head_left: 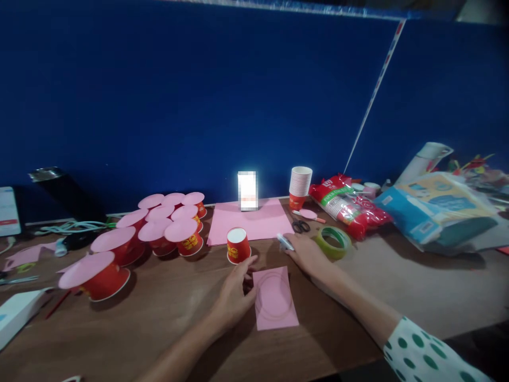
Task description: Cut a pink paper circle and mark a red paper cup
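Observation:
My right hand (304, 252) is closed round a small whitish tube (285, 242); its exact kind is too blurred to make out. My left hand (235, 292) holds nothing, its thumb and fingers apart, at the left edge of a pink paper sheet (275, 313) with drawn circles. Just beyond the left fingertips, an upside-down red paper cup (238, 249) stands on the table. A roll of clear tape (334, 242) lies to the right of my right hand, and black-handled scissors (301, 226) lie behind it.
Several red cups topped with pink paper discs (159, 229) stand at left. Pink sheets (222, 223) lie behind, under a bright phone screen (248, 191). Stacked cups (300, 183), a red package (342, 207) and a blue-white bag (429, 207) stand at right, before a blue partition (199, 95).

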`<action>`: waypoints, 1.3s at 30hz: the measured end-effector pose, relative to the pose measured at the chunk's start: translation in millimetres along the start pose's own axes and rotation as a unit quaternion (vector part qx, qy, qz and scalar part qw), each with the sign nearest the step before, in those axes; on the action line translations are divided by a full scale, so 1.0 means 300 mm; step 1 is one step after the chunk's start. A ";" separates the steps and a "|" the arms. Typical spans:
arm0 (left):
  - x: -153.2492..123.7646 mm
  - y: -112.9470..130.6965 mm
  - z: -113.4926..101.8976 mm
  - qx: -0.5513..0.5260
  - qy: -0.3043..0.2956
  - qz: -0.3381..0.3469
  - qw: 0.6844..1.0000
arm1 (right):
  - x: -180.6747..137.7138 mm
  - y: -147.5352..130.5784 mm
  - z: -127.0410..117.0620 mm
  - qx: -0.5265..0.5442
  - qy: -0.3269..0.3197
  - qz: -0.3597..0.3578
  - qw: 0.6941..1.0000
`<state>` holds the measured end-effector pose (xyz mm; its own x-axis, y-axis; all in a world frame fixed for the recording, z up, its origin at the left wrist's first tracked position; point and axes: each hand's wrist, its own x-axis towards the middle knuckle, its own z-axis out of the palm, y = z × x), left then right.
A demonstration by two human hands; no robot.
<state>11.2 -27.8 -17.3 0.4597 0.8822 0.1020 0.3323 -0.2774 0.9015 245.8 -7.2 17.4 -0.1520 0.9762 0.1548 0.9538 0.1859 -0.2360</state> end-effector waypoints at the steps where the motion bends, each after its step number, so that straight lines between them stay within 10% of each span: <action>1: -0.003 -0.006 0.000 -0.010 0.004 -0.001 1.000 | 0.003 0.005 0.001 0.007 -0.003 0.005 1.000; 9: -0.013 -0.003 -0.004 0.030 0.033 -0.001 0.999 | 0.021 0.007 0.000 0.036 0.081 0.062 0.994; 19: -0.046 0.051 -0.027 0.228 0.110 0.115 0.960 | -0.006 -0.072 -0.007 0.062 0.007 0.062 0.996; 25: -0.056 0.075 -0.008 0.062 0.049 0.131 0.988 | -0.114 -0.192 -0.082 0.356 -0.149 -0.024 0.922; 32: -0.050 0.077 -0.007 -0.068 0.017 0.084 0.994 | -0.124 -0.223 0.013 0.557 -0.172 0.022 0.813; 39: -0.022 0.082 -0.019 -0.356 0.042 -0.039 0.933 | -0.168 -0.277 -0.095 0.511 -0.085 0.040 0.854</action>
<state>11.6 -38.2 6.6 0.3807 0.9242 0.0299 -0.2831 0.0857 0.9553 181.5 -75.0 56.5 -0.2151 0.9763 -0.0222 0.2519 0.0335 -0.9672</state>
